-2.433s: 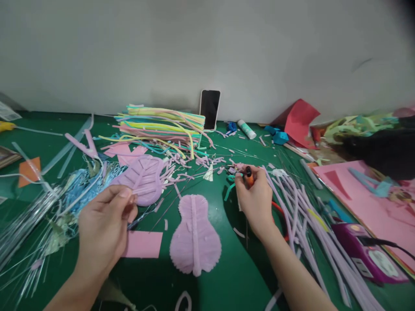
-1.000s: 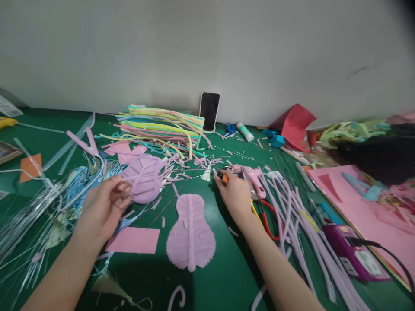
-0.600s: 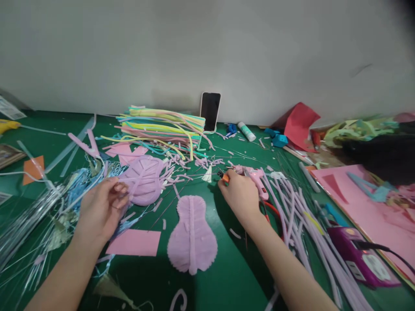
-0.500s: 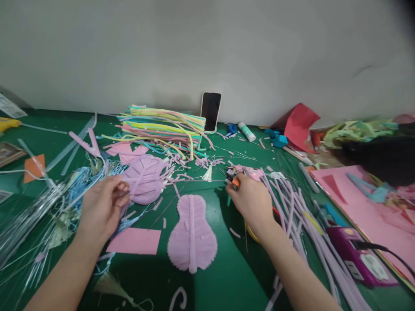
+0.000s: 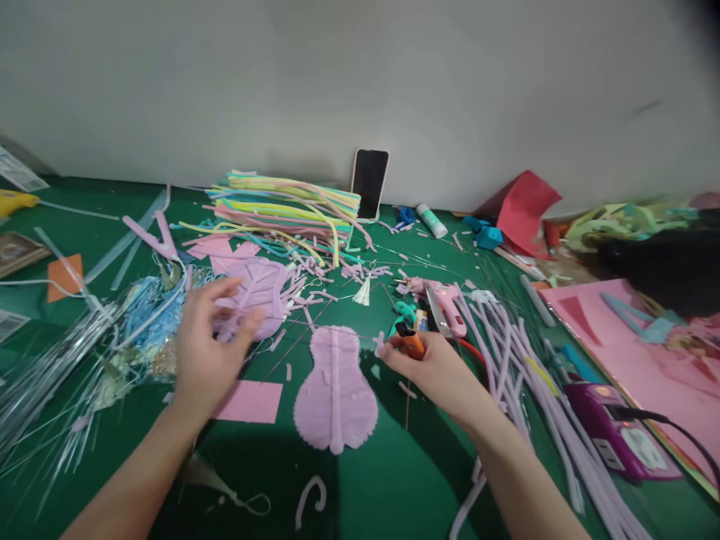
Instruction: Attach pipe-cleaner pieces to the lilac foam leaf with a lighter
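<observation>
My left hand (image 5: 217,337) is open, thumb and fingers apart, in front of a ribbed purple oval piece (image 5: 262,289). Held in my right hand (image 5: 436,367) is what looks like an orange lighter (image 5: 413,343) with a black top. At those fingertips is a small fuzzy purple bit (image 5: 379,343), from which a thin wire runs left toward my left hand. Between the hands lies a flat purple guitar-shaped piece (image 5: 336,394) made of pipe cleaners, a raised strip down its middle. Behind the right hand rest scissors (image 5: 437,307) and a pink glue gun (image 5: 450,304).
Coloured pipe cleaners (image 5: 286,206) are heaped at the back near a leaning phone (image 5: 370,184). Long purple pipe cleaners (image 5: 540,405) and a purple power box (image 5: 624,442) are on the right. Blue tassels (image 5: 147,311) and clear strands lie left; a pink card (image 5: 253,401) sits in front.
The strand stretched between both hands is no longer pinched by my left hand, which has opened and shifted right. My right hand has come lower, with fuzz bunched at its fingertips.
</observation>
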Tool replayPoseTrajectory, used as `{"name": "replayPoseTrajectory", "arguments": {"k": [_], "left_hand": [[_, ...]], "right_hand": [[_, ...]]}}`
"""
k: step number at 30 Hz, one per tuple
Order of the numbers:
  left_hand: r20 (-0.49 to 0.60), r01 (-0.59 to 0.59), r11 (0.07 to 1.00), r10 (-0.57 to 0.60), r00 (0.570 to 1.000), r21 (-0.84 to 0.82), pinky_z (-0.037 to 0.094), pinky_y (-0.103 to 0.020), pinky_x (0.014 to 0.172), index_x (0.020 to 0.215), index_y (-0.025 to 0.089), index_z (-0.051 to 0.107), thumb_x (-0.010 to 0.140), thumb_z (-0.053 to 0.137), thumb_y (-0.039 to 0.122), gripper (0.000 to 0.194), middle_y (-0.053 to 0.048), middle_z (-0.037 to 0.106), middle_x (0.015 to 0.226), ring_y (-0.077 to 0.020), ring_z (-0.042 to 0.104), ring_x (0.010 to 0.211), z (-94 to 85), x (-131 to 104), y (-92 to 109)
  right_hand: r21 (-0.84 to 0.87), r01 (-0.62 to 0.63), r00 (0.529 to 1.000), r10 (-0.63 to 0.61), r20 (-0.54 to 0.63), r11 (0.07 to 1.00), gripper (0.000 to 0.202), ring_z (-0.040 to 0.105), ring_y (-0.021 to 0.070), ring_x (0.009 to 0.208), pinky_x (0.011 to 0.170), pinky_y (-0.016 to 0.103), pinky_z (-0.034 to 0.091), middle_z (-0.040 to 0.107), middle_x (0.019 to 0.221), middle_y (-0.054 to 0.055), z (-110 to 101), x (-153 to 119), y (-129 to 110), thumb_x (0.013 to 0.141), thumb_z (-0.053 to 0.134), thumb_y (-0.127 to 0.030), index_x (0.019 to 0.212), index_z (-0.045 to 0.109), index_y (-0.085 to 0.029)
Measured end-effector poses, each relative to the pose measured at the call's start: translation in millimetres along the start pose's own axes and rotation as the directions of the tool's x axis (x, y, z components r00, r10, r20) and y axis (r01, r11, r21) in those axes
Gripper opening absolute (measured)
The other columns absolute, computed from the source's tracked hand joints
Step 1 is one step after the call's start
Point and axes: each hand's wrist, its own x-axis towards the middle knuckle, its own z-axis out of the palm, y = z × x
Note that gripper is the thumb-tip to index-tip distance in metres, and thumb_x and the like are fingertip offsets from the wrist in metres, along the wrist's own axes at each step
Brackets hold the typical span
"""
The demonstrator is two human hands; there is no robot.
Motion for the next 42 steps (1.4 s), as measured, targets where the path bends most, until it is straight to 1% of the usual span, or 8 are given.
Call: {"name": "replayPoseTrajectory", "arguments": {"k": [3, 7, 14, 22, 27, 33, 37, 42], "left_hand": [[0.332, -0.388, 0.887, 0.297, 0.895, 0.252, 0.033, -0.047, 0.103, 0.107, 0.029, 0.067, 0.073, 0.074, 0.030, 0.034, -0.006, 0.064, 0.116, -0.0290, 0.051, 0.115, 10.2, -10.6, -2.6], [0.534, -0.483, 0.854, 0.323, 0.781, 0.190, 0.039, -0.045, 0.094, 0.092, 0.031, 0.072, 0.083, 0.063, 0.028, 0.014, -0.003, 0.072, 0.085, -0.0276, 0.058, 0.102, 19.5, -15.3, -6.1], [0.487, -0.328, 0.918, 0.187, 0.853, 0.221, 0.039, -0.043, 0.085, 0.077, 0.035, 0.074, 0.078, 0.066, 0.031, 0.009, -0.001, 0.073, 0.074, -0.0294, 0.059, 0.096, 19.3, -13.7, -8.1], [0.519, -0.295, 0.942, 0.174, 0.837, 0.159, 0.041, -0.042, 0.082, 0.074, 0.034, 0.074, 0.080, 0.059, 0.026, 0.018, -0.001, 0.073, 0.072, -0.0276, 0.060, 0.091, 20.8, -15.6, 1.9], [0.451, -0.358, 0.921, 0.257, 0.855, 0.153, 0.043, -0.041, 0.083, 0.079, 0.034, 0.075, 0.080, 0.063, 0.029, 0.013, -0.001, 0.073, 0.074, -0.0273, 0.059, 0.090, 13.3, -9.7, -3.5], [0.393, -0.291, 0.947, 0.217, 0.894, 0.138, 0.045, -0.041, 0.084, 0.078, 0.035, 0.075, 0.079, 0.066, 0.032, 0.011, 0.000, 0.073, 0.073, -0.0272, 0.060, 0.090, 11.4, -6.6, 0.8], [0.408, -0.417, 0.899, 0.333, 0.850, 0.134, 0.048, -0.041, 0.083, 0.080, 0.034, 0.075, 0.081, 0.066, 0.027, 0.011, 0.002, 0.075, 0.075, -0.0247, 0.061, 0.087, 12.8, -8.6, 6.0], [0.430, -0.638, 0.741, 0.517, 0.740, 0.207, 0.052, -0.037, 0.078, 0.082, 0.028, 0.072, 0.082, 0.066, 0.018, 0.011, 0.004, 0.074, 0.077, -0.0209, 0.062, 0.085, 11.6, -9.2, 9.7]], "right_hand": [[-0.048, -0.024, 0.999, 0.026, 0.035, 0.999, 0.021, 0.041, 0.0100, 0.053, 0.048, 0.023, 0.029, 0.052, 0.061, -0.002, 1.2, 3.4, -2.3, 0.071, 0.062, -0.038, 0.073, 0.062, -0.016], [-0.119, -0.023, 0.993, 0.036, 0.109, 0.993, 0.019, 0.039, 0.0094, 0.049, 0.046, 0.023, 0.028, 0.047, 0.055, -0.004, 1.7, 6.9, -2.9, 0.072, 0.060, -0.037, 0.071, 0.060, -0.017], [-0.305, 0.069, 0.996, -0.083, -0.034, 0.950, 0.019, 0.031, 0.0082, 0.046, 0.043, 0.023, 0.022, 0.037, 0.047, -0.005, 4.0, 4.4, 0.0, 0.071, 0.057, -0.032, 0.058, 0.053, -0.019], [-0.099, -0.057, 0.998, 0.054, -0.029, 0.993, 0.015, 0.040, 0.0093, 0.049, 0.044, 0.022, 0.031, 0.048, 0.055, -0.003, -12.0, 2.5, -1.6, 0.064, 0.062, -0.033, 0.064, 0.056, -0.019], [0.047, -0.023, 0.973, 0.033, -0.228, 0.999, 0.020, 0.044, 0.0104, 0.052, 0.048, 0.023, 0.035, 0.052, 0.057, -0.001, -27.5, 6.3, 3.3, 0.063, 0.066, -0.037, 0.064, 0.058, -0.018], [-0.137, -0.003, 0.957, -0.037, -0.289, 0.991, 0.035, 0.046, 0.0118, 0.049, 0.047, 0.025, 0.034, 0.055, 0.053, 0.001, -29.5, 6.7, -0.1, 0.071, 0.066, -0.049, 0.058, 0.062, -0.017], [-0.120, 0.088, 0.910, -0.129, -0.393, 0.989, 0.031, 0.038, 0.0096, 0.045, 0.042, 0.024, 0.027, 0.047, 0.050, -0.002, -17.8, 1.2, -8.7, 0.077, 0.061, -0.048, 0.079, 0.070, -0.019], [-0.029, 0.148, 0.975, -0.150, -0.161, 0.989, 0.035, 0.036, 0.0086, 0.045, 0.042, 0.023, 0.027, 0.044, 0.049, -0.004, -9.2, 0.0, -7.1, 0.074, 0.068, -0.051, 0.087, 0.073, -0.019]]}}
